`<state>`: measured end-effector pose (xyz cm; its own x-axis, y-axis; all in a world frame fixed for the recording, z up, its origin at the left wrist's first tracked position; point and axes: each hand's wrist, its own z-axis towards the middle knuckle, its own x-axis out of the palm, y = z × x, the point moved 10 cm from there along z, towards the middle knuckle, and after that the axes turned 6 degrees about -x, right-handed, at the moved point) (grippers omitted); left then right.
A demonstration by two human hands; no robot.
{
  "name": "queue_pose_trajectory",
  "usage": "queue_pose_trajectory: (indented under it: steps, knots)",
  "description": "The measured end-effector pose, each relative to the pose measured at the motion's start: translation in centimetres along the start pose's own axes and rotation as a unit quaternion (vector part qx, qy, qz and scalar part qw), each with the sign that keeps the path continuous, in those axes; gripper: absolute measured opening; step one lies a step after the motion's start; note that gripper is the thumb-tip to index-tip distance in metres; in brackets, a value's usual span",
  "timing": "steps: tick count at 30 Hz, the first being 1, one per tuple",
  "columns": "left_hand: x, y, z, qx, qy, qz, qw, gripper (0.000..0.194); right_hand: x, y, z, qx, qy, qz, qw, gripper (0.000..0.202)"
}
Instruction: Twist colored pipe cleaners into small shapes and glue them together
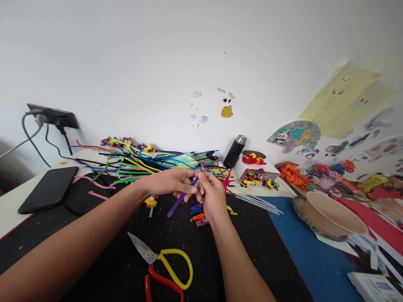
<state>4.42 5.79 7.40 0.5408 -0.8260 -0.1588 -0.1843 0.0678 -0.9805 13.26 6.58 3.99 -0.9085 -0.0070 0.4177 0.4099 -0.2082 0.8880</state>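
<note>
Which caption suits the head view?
Left-hand fingers and right-hand fingers hold a purple pipe cleaner above a black mat bearing scissors.

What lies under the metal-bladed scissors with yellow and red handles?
A black mat lies under the scissors and shows through the loop of the yellow handle. Whatever is directly beneath the scissors themselves is covered and cannot be seen.

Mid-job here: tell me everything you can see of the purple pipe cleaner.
The purple pipe cleaner looks fuzzy and slim, apparently doubled, with a rounded lower end. It slants from lower left to upper right, its upper part held in the fingers of the left hand and right hand. The lower end sticks out over the black mat; fingers hide part of it.
</note>
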Motion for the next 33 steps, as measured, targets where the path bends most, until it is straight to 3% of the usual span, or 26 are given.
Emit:
queue_pose_trajectory:
  steps: [3,11,17,24,30,33]
  knots:
    - [0.4,-0.2,-0.2,-0.004,0.004,0.058,0.998,0.037,-0.9,0.5,0.4,-0.012,-0.027,0.024,0.999,0.036]
    - [0.1,1.0,-0.4,-0.044,0.009,0.096,0.994,0.043,-2.2,2.0,0.7,-0.036,-0.07,0.055,0.995,0.034]
    - [0.3,1.6,-1.4,-0.064,0.031,0.1,0.992,0.044,-1.9,2.0,0.8,-0.022,-0.05,0.096,0.994,0.035]
    - [-1.5,2.0,-1.9,-0.081,-0.025,0.105,0.991,0.041,-1.7,2.2,0.7,-0.027,-0.045,0.097,0.994,0.034]
    - [-1.0,4.5,-1.7,-0.143,0.018,0.121,0.982,0.037,-1.6,1.1,0.6,-0.02,-0.048,0.073,0.996,0.034]
    - [-1.0,4.4,-1.9,-0.15,0.013,0.102,0.983,0.041,-1.6,1.2,0.6,-0.021,-0.044,0.073,0.996,0.031]
